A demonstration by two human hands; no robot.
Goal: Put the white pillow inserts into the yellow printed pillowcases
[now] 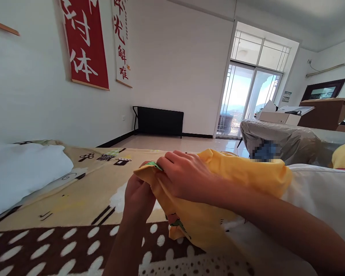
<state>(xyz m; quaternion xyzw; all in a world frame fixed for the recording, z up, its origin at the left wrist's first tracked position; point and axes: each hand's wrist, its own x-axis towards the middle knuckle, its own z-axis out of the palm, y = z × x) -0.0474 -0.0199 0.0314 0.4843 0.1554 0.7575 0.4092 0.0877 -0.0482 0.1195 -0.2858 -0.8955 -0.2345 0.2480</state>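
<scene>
A yellow printed pillowcase (241, 172) lies over a white pillow (319, 199) on the bed in front of me. My left hand (138, 197) is closed on the pillowcase's near corner from below. My right hand (184, 176) rests on top of the same corner, its fingers curled and pinching the cloth by a small green edge (153, 165). The two hands touch at that corner. Part of the pillow sits inside the yellow cloth, hidden.
A beige patterned sheet (83, 188) covers the bed, with a brown white-spotted blanket (46, 245) nearest me. A white pillow (20, 172) lies at the left. A plastic-covered table (287, 142) with cardboard boxes stands at the right, and a black bench (159, 120) by the far wall.
</scene>
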